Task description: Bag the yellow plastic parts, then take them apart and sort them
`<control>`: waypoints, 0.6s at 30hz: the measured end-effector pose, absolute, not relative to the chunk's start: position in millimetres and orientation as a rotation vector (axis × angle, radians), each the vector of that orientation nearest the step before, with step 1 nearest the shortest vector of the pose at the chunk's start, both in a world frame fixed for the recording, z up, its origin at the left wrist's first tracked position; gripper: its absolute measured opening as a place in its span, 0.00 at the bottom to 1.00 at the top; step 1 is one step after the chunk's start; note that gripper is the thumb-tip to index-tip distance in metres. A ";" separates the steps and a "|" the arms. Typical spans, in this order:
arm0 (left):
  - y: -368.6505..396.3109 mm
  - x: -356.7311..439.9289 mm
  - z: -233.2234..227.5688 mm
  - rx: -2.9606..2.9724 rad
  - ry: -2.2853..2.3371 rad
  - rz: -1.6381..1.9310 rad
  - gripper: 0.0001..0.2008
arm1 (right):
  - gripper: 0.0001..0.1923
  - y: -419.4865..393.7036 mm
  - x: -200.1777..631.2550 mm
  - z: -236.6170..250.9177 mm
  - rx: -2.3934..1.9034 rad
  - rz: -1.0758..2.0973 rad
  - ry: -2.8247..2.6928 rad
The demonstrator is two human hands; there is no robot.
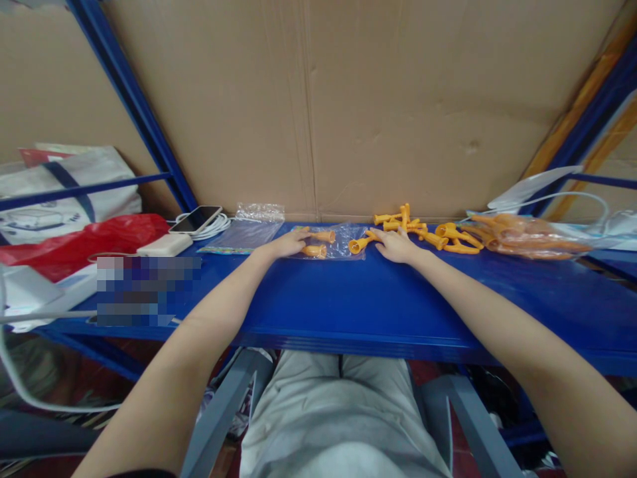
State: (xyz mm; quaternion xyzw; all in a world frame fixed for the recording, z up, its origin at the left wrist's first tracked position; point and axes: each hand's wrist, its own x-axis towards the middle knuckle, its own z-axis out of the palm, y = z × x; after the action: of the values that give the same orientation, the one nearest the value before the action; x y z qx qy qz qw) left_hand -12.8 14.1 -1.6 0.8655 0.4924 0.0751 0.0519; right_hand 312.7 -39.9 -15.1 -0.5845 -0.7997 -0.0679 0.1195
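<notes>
Head view, both arms extended to the far edge of the blue surface (378, 299). My left hand (286, 244) lies on a small clear bag (343, 242) at the middle of that edge; its fingertips touch two orange plastic pieces (318, 243) lying on or in the bag, and I cannot tell whether the grip has closed on either. My right hand (397, 244) rests flat, fingers loose and holding nothing, its fingertips at a third orange piece (359, 245) on the bag's right margin.

Progress, as I judge it: three pieces sit at the bag. A loose pile of orange pieces (428, 231) remains toward the right along the far edge, and a filled bag (527, 237) lies beyond it.

Orientation: the left pair lie with long axes roughly parallel to the far edge; the third tilts, flared end toward me and leftward.
</notes>
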 end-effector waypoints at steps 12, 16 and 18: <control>9.2 -10.3 1.2 2.654 1.443 0.198 0.32 | 0.26 -39.0 303.4 -1.2 -1.797 0.301 -1.951; 7.1 -9.5 2.0 2.662 1.432 0.207 0.31 | 0.25 -43.9 299.7 2.1 -1.825 0.294 -1.981; 5.5 -8.7 2.8 2.661 1.436 0.211 0.31 | 0.26 -46.3 299.6 2.2 -1.818 0.213 -2.053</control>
State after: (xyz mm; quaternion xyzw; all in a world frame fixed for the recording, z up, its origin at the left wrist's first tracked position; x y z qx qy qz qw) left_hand -8.7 5.5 2.8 0.8765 0.4731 0.0697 0.0552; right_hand 299.6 -46.3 2.2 -0.6483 -0.7323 0.0761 0.1942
